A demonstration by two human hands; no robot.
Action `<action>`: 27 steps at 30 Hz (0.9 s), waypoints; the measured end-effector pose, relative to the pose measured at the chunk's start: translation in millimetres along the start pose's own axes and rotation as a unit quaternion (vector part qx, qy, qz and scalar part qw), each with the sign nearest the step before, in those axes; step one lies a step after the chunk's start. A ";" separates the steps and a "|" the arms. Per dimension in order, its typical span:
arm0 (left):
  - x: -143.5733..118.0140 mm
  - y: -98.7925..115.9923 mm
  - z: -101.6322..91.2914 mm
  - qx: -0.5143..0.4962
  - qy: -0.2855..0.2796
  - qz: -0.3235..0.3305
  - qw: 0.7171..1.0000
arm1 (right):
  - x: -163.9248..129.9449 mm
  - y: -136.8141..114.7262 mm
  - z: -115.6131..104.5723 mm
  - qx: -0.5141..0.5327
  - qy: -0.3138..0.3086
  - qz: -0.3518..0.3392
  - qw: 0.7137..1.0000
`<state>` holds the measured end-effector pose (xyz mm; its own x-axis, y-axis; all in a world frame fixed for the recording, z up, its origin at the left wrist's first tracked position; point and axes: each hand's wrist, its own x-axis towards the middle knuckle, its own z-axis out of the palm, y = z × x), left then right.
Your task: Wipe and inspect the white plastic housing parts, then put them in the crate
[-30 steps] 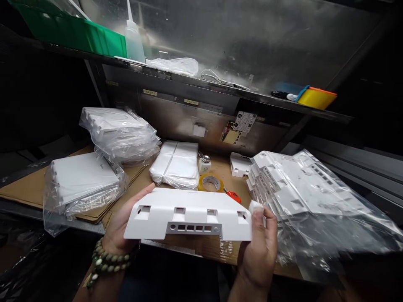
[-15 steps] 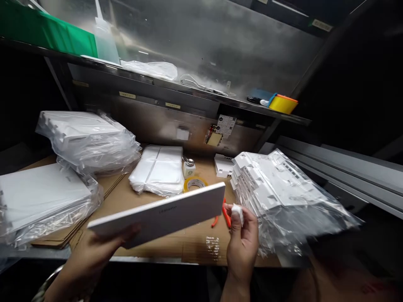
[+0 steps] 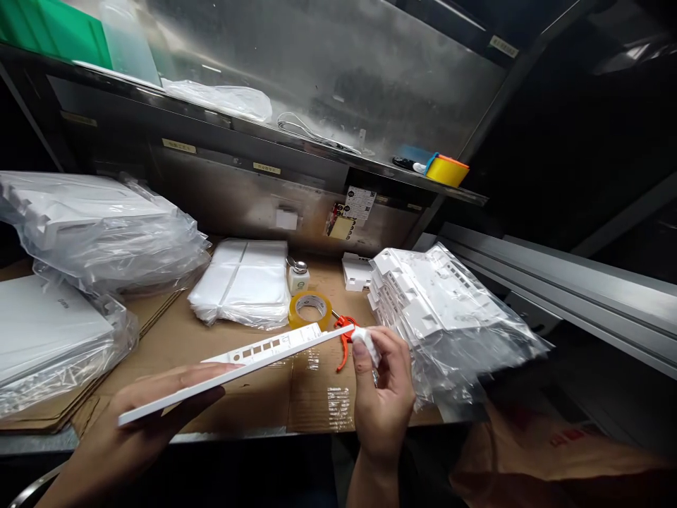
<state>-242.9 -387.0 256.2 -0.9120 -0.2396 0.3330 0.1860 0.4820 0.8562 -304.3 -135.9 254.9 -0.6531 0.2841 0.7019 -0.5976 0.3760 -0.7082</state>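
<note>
A flat white plastic casing (image 3: 275,346) with a row of square port cut-outs is tilted nearly edge-on above the cardboard. My left hand (image 3: 159,406) grips its left end, thumb on one face and fingers on the other. Pinched in my right hand (image 3: 385,381) is a small white wad, perhaps cloth or tissue (image 3: 366,343), held at the casing's right end. Orange-handled pliers or cutters (image 3: 343,342) lie just behind that end, partly hidden. A roll of yellowish tape (image 3: 310,308) rests behind the casing.
Bagged white casings are stacked at the left (image 3: 106,226) and right (image 3: 423,303). A pile of clear bags (image 3: 240,282), a small pump bottle (image 3: 299,277) and a white box-like part (image 3: 357,271) stand at the back, under a metal shelf (image 3: 222,123).
The casing has turned from showing its broad printed face to nearly edge-on, revealing the port side. My right hand brought the wad to its right end. The view shifted right.
</note>
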 end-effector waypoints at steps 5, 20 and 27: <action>-4.2 -18.4 -1.6 -0.039 -0.054 0.046 0.997 | -4.4 -16.7 14.3 -0.047 -0.067 -0.069 0.994; 3.4 3.6 -4.0 -0.108 -0.045 -0.026 0.993 | 24.1 10.4 15.9 -0.106 0.009 -0.010 0.994; 9.0 -0.9 -5.6 -0.095 -0.065 0.016 0.993 | -3.2 -19.9 28.8 0.055 -0.147 0.082 0.984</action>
<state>-249.2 -394.3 260.6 -0.9419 -0.1100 0.3172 0.2691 0.3175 0.9093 -303.6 -169.6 264.6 -0.8418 0.0590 0.5365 -0.5091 0.2433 -0.8256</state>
